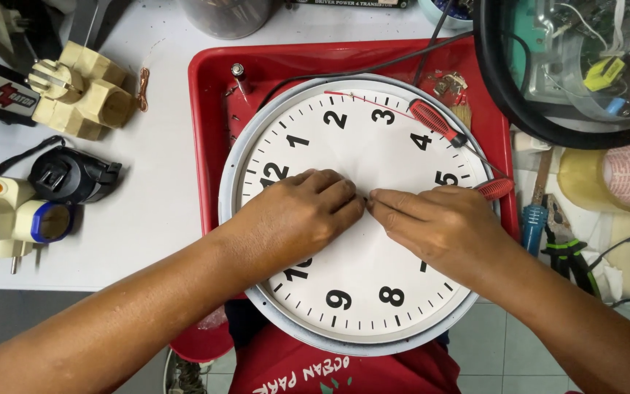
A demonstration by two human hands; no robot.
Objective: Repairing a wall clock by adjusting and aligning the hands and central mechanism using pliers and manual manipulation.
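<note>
Both hands — left hand (302,213), right hand (439,222) — are pinching fingertips together at the centre of the round white wall-clock face (362,277), lying on a red plastic tray (209,117).

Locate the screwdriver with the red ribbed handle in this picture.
In the head view, the screwdriver with the red ribbed handle lies on the upper right of the round white clock face, between two of its hour numerals, above the right hand.

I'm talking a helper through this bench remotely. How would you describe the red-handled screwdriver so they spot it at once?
Find the red tray holding the big white clock face. The screwdriver lies across the face's upper right, near the numerals three and four, beyond both hands. Its ribbed red handle and thin metal shaft set it apart from the blue-handled tool, which lies off the tray to the right.
</note>
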